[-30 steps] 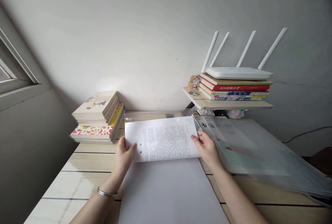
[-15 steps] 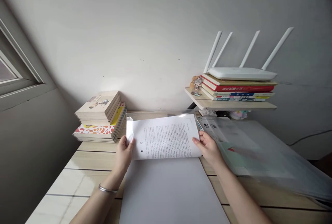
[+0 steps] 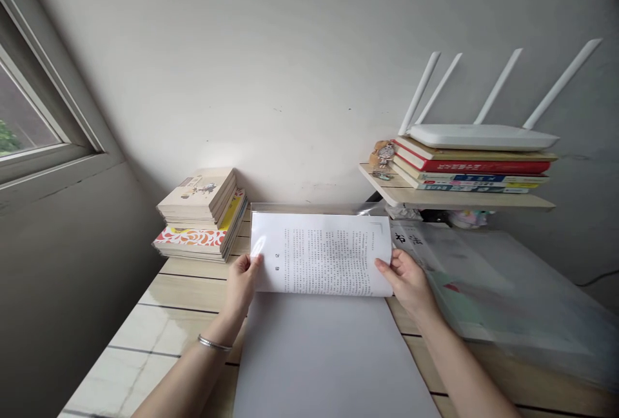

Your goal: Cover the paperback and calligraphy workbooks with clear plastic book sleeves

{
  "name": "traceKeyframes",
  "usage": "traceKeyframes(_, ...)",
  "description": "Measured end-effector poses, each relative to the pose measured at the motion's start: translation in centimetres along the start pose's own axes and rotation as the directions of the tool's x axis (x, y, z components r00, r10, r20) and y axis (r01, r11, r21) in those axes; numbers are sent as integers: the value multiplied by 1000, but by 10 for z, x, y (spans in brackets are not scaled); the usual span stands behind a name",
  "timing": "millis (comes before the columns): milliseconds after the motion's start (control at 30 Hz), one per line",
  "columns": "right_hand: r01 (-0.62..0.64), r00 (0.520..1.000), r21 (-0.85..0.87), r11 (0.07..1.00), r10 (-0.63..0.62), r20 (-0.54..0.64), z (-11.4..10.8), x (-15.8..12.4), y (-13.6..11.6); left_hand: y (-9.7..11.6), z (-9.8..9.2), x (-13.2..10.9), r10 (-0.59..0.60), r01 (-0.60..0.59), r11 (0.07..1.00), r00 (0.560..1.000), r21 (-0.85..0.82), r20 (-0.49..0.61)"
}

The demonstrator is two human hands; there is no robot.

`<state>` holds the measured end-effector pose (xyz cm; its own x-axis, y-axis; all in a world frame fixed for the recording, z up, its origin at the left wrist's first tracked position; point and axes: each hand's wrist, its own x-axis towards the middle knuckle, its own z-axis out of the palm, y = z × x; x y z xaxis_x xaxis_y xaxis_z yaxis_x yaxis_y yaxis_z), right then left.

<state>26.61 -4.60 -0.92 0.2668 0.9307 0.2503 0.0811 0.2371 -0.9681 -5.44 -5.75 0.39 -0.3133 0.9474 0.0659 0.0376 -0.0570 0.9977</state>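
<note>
A printed page with columns of small characters is held up in front of me, clear plastic film showing past its top edge. My left hand pinches its left side, thumb on the front. On the right side, my right hand grips the edge between thumb and fingers. Below the page, a plain grey sheet lies on the wood-slat table. Whether the page is loose or part of a book I cannot tell.
Stacked books stand at the table's back left. Toward the right, a small raised shelf carries more books and a white router. Large clear plastic sheets cover papers beside my right hand. A wall closes the back.
The view has turned slightly left. The page now sits straighter, and its top left corner, creased and glaring before, looks smoother under the film. Both hands keep their grip.
</note>
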Motion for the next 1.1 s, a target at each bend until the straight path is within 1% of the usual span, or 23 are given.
traceKeyframes(100,21,1000,-30,999,-22,-19,2,-1,1,1,0,0,4,-2,999,999,-36,45)
traceKeyframes(167,35,999,-37,999,-35,-1,2,-1,2,-1,0,0,0,5,998,998,-63,70)
traceKeyframes(300,23,999,-22,999,-22,42,-1,1,4,-6,1,-2,20,-18,999,999,-39,47)
traceKeyframes(433,36,999,-58,998,-36,3,0,1,3,-4,2,-4,27,-26,999,999,-29,23)
traceKeyframes(533,69,997,-80,994,-71,-26,2,0,1,5,-1,-3,-11,18,996,997,-83,79)
traceKeyframes(633,81,996,-66,994,-83,-19,3,0,0,10,-3,-1,-45,64,990,988,-126,145)
traceKeyframes(767,61,998,-5,998,-61,34,1,1,2,5,-2,1,-40,49,995,994,-85,106)
traceKeyframes(933,57,998,-4,998,-57,9,3,2,3,1,0,0,-57,63,995,995,-73,81)
traceKeyframes(1033,63,998,5,998,-63,-15,4,0,0,2,1,-2,-41,48,995,996,-87,81)
traceKeyframes(1100,56,998,31,998,-56,9,3,-2,-4,1,2,-2,-24,29,997,997,-71,70)
